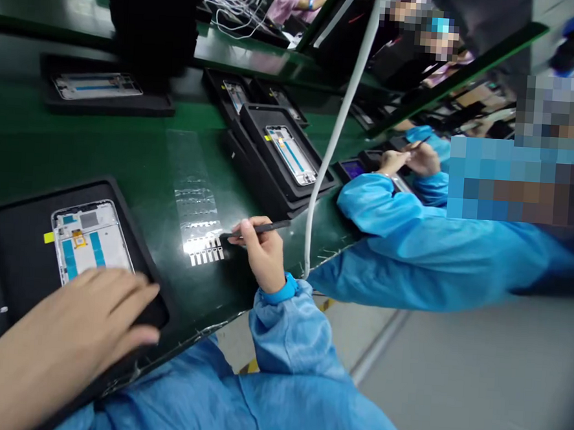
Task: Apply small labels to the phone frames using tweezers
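Observation:
My right hand (pixel 264 252) grips black tweezers (pixel 277 226), their tip close to the lower end of a clear adhesive sheet (pixel 191 199). Small white stickers (pixel 205 254) line that end in rows. Over the near tray, my left hand (pixel 99 314) lies with its fingers stretched out and covers the lower part of a phone frame (pixel 99 226). Whether it touches the frame I cannot tell. The frame has blue strips, an orange flex piece (pixel 78 240) and a yellow tab (pixel 48 237) at its edge. It rests in a black foam tray (pixel 19 250).
More black trays (pixel 254 119) with phone frames are stacked beyond the sheet. Another tray (pixel 109 105) sits at the back left. A pale cable (pixel 344 121) hangs down beside my right hand. To the right, a co-worker's hands (pixel 409 161) work at the same green bench.

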Available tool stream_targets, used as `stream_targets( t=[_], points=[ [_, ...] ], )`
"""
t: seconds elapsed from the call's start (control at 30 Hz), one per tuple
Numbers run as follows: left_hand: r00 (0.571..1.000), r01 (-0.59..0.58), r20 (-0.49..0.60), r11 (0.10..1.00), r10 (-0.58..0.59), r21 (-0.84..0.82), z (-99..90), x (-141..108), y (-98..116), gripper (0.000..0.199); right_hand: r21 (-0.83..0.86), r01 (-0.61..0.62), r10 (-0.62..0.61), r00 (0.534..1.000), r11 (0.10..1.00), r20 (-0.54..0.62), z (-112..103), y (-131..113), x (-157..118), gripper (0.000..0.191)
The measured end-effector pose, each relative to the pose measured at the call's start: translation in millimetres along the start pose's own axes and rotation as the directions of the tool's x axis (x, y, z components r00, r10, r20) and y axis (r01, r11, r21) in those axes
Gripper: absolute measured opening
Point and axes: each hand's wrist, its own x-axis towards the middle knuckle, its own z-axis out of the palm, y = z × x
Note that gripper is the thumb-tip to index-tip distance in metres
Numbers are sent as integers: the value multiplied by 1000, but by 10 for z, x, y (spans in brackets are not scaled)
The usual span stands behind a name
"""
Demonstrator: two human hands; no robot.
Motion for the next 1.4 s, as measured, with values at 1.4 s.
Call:
stream_targets(
  t=[1.4],
  points=[
    [902, 420, 293, 491, -316, -763, 23, 1090, -174, 31, 115, 84, -115, 949, 990, 293, 371, -114, 110, 23]
  ],
)
